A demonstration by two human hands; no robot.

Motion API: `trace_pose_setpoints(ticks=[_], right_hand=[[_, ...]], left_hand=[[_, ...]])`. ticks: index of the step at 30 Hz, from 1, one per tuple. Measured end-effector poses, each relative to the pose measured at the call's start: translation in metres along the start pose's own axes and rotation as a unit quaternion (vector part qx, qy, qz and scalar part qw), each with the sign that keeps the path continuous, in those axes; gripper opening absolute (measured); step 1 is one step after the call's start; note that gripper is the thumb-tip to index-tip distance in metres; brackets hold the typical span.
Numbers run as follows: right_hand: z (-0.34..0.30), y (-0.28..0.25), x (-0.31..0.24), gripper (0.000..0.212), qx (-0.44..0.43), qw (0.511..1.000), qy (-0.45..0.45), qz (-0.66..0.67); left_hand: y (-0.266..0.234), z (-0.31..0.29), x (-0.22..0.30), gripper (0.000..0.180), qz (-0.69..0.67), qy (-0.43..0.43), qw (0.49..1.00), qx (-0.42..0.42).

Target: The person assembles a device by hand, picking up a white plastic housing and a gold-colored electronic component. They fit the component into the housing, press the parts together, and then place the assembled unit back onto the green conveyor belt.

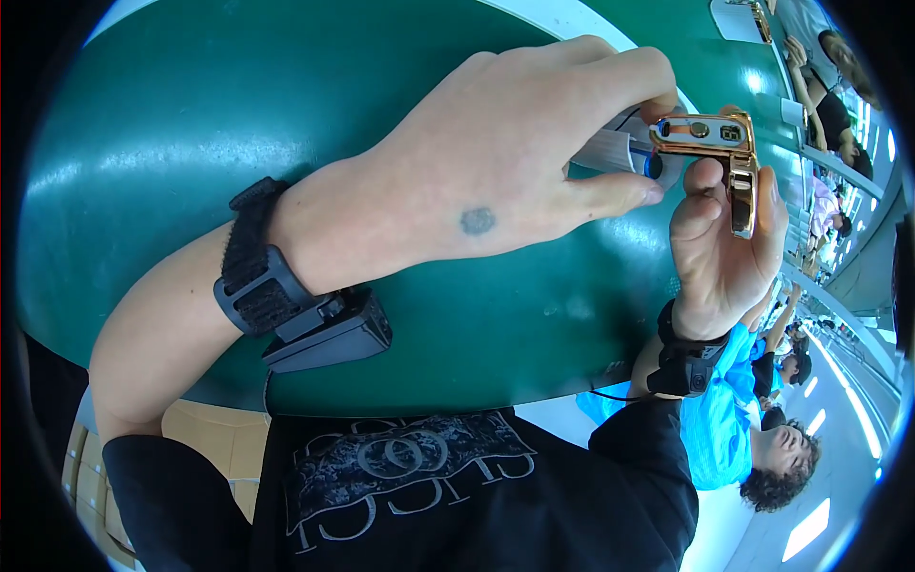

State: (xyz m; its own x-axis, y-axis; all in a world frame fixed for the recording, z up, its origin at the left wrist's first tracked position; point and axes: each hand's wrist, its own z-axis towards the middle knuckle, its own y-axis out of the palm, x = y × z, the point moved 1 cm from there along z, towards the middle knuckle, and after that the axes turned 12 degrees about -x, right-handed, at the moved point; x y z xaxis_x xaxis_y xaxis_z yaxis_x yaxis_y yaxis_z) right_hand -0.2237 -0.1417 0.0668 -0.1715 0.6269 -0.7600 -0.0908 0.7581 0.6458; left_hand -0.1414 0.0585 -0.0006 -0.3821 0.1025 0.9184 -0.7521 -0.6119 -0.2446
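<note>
My right hand [720, 243] grips a gold L-shaped metal case [742, 195], raised above the table. Its upper arm carries a pale panel with a round gold button and a small slot; I cannot tell its exact kind. Across the middle reaches my left hand [515, 153], palm down, thumb and index finger apart. The curled index fingertip meets the left end of the gold case, while the thumb stays below it. The remaining left fingers are mostly hidden. Behind the case is a whitish object [610, 153] with a blue round part, half covered by my left hand.
Beneath my hands spreads a green table [172, 143] with a pale edge. A strapped black device [329, 334] sits on my left wrist, another [684, 367] on my right. Someone in blue [720, 419] is at the right, with several people beyond. Cardboard boxes [214, 443] stand lower left.
</note>
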Motion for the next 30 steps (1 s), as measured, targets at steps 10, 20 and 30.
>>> trace_pose_setpoints(ticks=[10,20,30], right_hand=[[0.004,0.005,0.001,0.054,-0.016,0.991,-0.002,-0.136],[0.005,0.001,-0.005,0.059,-0.106,0.966,-0.016,-0.235],[0.002,0.018,-0.004,0.061,0.041,0.948,0.014,-0.316]], left_hand=[[0.002,0.002,-0.006,0.041,0.035,0.047,0.997,0.059],[0.001,-0.002,0.002,0.048,0.001,0.018,0.999,0.028],[-0.001,-0.003,0.003,0.050,0.014,0.026,0.999,0.029]])
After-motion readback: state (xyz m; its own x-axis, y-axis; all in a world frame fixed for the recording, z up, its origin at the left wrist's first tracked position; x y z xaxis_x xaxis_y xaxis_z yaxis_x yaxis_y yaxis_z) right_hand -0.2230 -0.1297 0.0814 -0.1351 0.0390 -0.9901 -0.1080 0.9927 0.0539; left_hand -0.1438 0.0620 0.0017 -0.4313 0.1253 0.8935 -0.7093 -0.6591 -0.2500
